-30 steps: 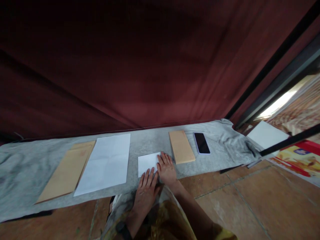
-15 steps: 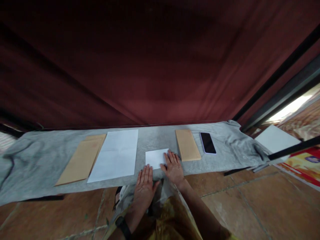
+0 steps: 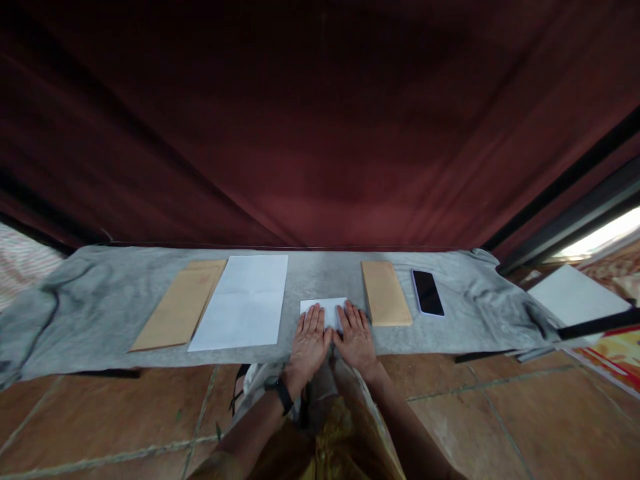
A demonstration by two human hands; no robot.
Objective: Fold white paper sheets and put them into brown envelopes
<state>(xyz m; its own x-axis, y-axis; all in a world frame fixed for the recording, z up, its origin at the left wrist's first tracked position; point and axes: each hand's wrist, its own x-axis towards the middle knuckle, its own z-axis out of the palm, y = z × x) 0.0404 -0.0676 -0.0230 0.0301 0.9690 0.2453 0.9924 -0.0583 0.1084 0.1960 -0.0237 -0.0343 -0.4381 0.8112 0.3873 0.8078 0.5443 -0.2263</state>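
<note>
A small folded sheet of white paper (image 3: 327,307) lies near the front edge of the grey cloth. My left hand (image 3: 309,337), with a dark watch on its wrist, rests flat on the left part of the paper. On its right part lies my right hand (image 3: 355,335), palm down with fingers stretched. The two thumbs almost meet, and much of the paper's lower part is hidden under the hands. Just beyond my right hand is a stack of small brown envelopes (image 3: 387,293). Larger white sheets (image 3: 245,303) lie to the left of my left hand.
Large brown envelopes (image 3: 179,307) lie left of the white sheets. At the right is a phone (image 3: 428,293) with a dark screen. Grey cloth (image 3: 325,270) covers the narrow table; a dark red curtain (image 3: 315,167) hangs behind it. Black metal bars (image 3: 590,327) stand at the right.
My left hand has moved forward onto the small paper, where it was at the front edge before. My right hand stays on the paper. The whole view has shifted slightly.
</note>
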